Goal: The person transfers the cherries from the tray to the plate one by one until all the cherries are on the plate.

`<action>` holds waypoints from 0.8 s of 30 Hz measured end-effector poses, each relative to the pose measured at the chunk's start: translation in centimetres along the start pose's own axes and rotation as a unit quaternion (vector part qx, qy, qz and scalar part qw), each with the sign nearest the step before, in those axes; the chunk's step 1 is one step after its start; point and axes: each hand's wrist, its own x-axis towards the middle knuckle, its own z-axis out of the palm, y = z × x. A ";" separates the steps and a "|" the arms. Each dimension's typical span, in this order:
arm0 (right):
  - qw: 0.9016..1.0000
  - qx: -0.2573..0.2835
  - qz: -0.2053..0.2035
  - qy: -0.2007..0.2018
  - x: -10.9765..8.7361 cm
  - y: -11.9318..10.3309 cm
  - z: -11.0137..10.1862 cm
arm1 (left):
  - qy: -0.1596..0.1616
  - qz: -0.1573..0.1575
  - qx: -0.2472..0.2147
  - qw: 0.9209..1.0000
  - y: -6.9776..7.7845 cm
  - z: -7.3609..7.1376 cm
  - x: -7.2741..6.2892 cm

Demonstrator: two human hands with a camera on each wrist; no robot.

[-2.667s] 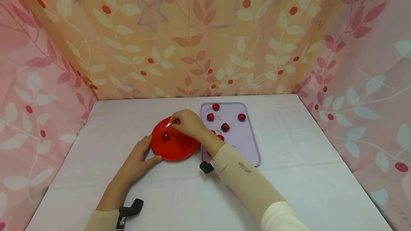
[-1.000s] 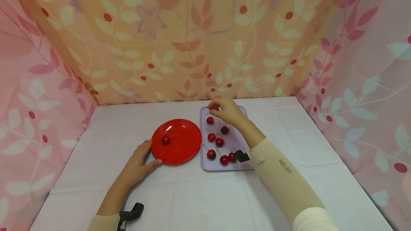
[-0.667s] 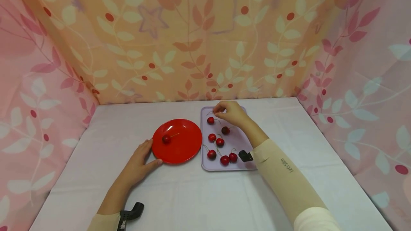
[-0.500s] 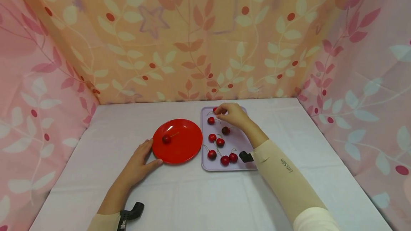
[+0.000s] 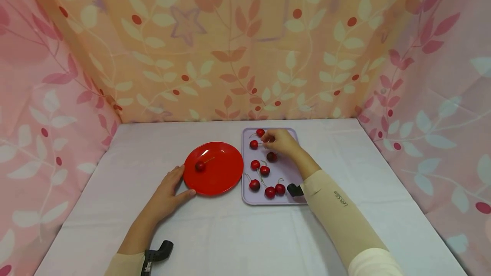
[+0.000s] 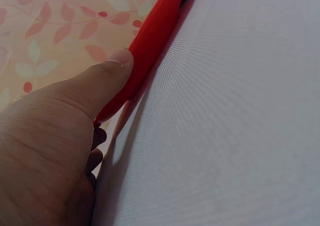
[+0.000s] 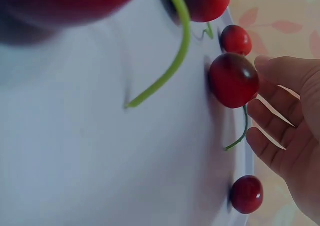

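Observation:
My left hand (image 5: 168,195) rests at the near left rim of a red plate (image 5: 224,178), its fingers extended and thumb touching the edge; in the left wrist view the thumb lies on the plate's rim (image 6: 155,36). One cherry (image 5: 200,165) with a stem lies on that plate. Over the lilac tray (image 5: 285,169) is my right hand (image 5: 281,140), its fingertips beside the stem of a cherry (image 5: 253,144). In the right wrist view, the loosely bent fingers are apart, behind a dark cherry (image 7: 234,81); I see nothing gripped.
Several more cherries lie on the tray, among them a back one (image 5: 260,133) and a front one (image 5: 270,192). A white cloth (image 5: 238,242) covers the table. Floral curtains (image 5: 230,46) stand at the back and both sides.
My right hand has left the plate, gone to the tray's back cherry, then drawn back slightly toward the second one. The back cherry shows again. My left hand stays at the plate.

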 end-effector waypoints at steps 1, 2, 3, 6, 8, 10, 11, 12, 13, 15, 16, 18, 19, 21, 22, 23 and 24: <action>1.000 -0.001 0.001 0.000 0.0 0.2 0.1 | -0.001 -0.001 0.000 1.000 0.0 0.0 0.0; 1.000 -0.002 0.003 -0.001 0.0 0.3 0.1 | -0.002 -0.003 0.000 1.000 0.1 0.0 0.0; 1.000 -0.002 0.007 -0.002 0.0 0.4 0.2 | -0.002 -0.005 0.000 1.000 0.1 0.0 0.0; 1.000 -0.006 0.013 -0.007 -0.1 0.7 0.4 | -0.005 -0.006 0.000 1.000 0.1 0.0 0.0; 1.000 -0.008 0.016 -0.010 -0.1 0.8 0.5 | -0.004 -0.007 0.001 1.000 0.1 0.0 0.0; 1.000 -0.008 0.016 -0.012 -0.1 1.0 0.6 | -0.004 -0.007 0.003 1.000 0.1 0.1 0.0; 1.000 -0.008 0.015 -0.013 -0.1 1.1 0.7 | -0.003 -0.007 0.003 1.000 0.0 0.1 0.0; 1.000 -0.009 0.014 -0.014 -0.1 1.2 0.8 | -0.004 -0.006 0.004 1.000 0.0 0.0 0.0; 1.000 -0.009 0.013 -0.014 -0.1 1.2 0.9 | -0.004 -0.007 0.004 1.000 0.0 0.0 0.0; 1.000 -0.011 0.010 -0.013 -0.1 1.2 1.0 | -0.004 -0.010 0.003 1.000 0.0 0.0 0.0; 1.000 -0.012 0.009 -0.013 -0.1 1.2 1.0 | -0.005 -0.010 0.002 1.000 0.0 0.0 0.0; 1.000 -0.014 0.012 -0.013 0.0 1.2 1.1 | -0.006 -0.010 0.002 1.000 0.0 0.1 0.0; 1.000 -0.016 0.015 -0.013 0.0 1.2 1.1 | -0.005 -0.011 0.001 1.000 0.0 0.1 0.0; 1.000 -0.019 0.020 -0.014 0.1 1.1 1.1 | -0.006 -0.010 0.000 1.000 0.0 0.1 0.0; 0.999 -0.019 0.022 -0.015 0.1 1.1 1.1 | -0.006 -0.009 0.000 1.000 0.0 0.1 0.0; 0.999 -0.020 0.024 -0.016 0.1 1.1 1.2 | -0.005 -0.007 0.000 1.000 0.0 0.1 0.0; 0.999 -0.021 0.026 -0.016 0.2 1.0 1.2 | -0.004 -0.007 -0.001 1.000 0.0 0.1 0.0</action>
